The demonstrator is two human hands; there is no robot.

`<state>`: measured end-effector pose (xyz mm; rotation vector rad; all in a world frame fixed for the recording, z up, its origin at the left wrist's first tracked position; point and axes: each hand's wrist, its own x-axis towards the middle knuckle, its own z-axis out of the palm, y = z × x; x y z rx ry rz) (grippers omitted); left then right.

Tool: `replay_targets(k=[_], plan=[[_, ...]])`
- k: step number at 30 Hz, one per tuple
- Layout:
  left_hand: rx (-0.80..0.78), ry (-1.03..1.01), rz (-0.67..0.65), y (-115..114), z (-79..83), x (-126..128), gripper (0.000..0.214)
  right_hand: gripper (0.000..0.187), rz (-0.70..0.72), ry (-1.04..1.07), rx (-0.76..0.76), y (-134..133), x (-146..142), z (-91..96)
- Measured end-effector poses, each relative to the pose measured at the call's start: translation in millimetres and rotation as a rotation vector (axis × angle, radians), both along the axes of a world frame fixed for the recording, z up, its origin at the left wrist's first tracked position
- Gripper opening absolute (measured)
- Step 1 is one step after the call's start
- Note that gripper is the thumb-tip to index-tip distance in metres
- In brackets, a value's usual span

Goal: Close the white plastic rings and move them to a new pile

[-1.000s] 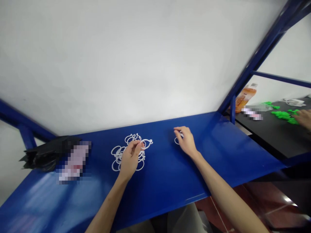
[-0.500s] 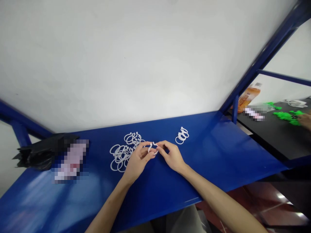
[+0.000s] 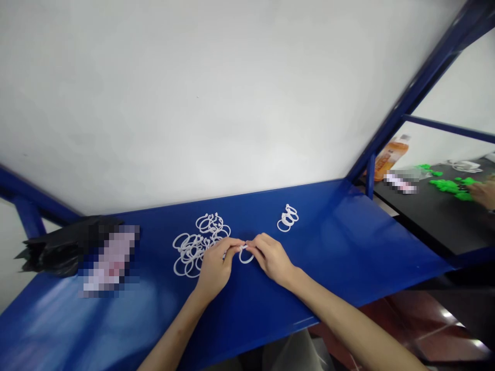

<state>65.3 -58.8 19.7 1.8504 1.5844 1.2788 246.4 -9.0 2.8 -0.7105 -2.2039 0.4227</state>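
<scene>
Both my hands meet over the middle of the blue table (image 3: 340, 242). My left hand (image 3: 215, 268) and my right hand (image 3: 273, 258) each pinch one side of a single white plastic ring (image 3: 245, 254) just above the tabletop. A loose heap of several white rings (image 3: 197, 242) lies directly left of my left hand. A small stack of white rings (image 3: 287, 218) sits apart, behind and to the right of my right hand.
A black plastic bag (image 3: 64, 245) lies at the table's left rear beside a blurred patch. To the right stands a black table (image 3: 433, 216) with an orange bottle (image 3: 390, 157), green parts (image 3: 450, 185) and another person's hand (image 3: 483, 193).
My right hand left the small stack and came to my left hand, which lifted a ring from the heap. Both hands now hold that ring, slightly lower and nearer than half a second ago.
</scene>
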Motion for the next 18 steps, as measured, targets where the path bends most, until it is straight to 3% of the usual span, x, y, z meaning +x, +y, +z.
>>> replay_targets(k=[7,18], plan=[[0.061,0.053,0.0,-5,2.3,12,0.019,0.025,-0.01,-0.034,0.023,1,-1,-1.8],[0.035,0.094,-0.042,-3,-3.6,7,0.025,0.027,-0.054,-0.097,0.095,2,1,-1.8]])
